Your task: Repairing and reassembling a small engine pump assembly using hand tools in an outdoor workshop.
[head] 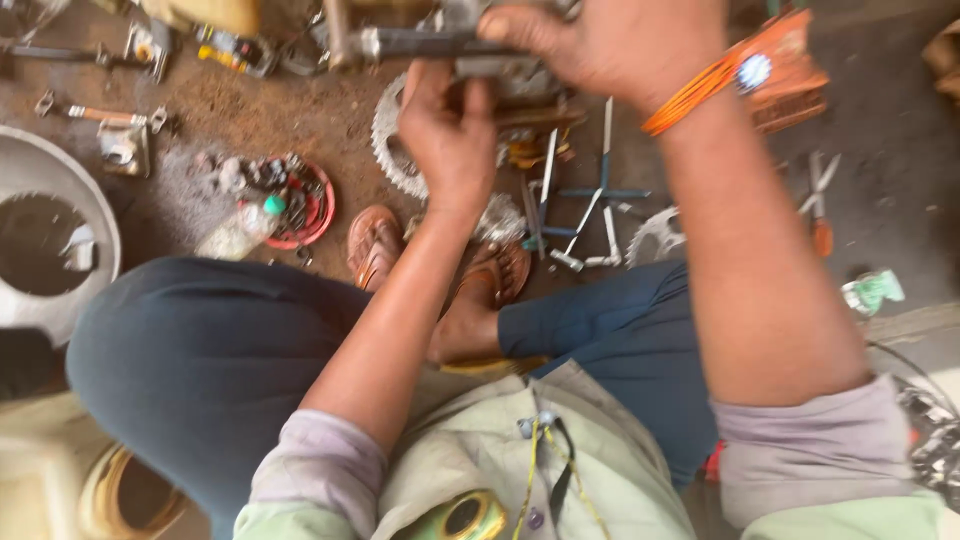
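Metal part [500, 75], both hands gripping, orange packet [785, 65] right.

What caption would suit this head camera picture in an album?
Seated on a workshop floor, a person's left hand and right hand grip a metal part above a sprocket and scattered tools.

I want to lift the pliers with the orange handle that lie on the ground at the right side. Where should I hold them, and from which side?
Grip the pliers with the orange handle by that handle, the end nearer the person, coming from above. They lie flat on the bare dirt ground, apart from other tools, and their metal ends spread open at the far side, so the handle seems the safest part.
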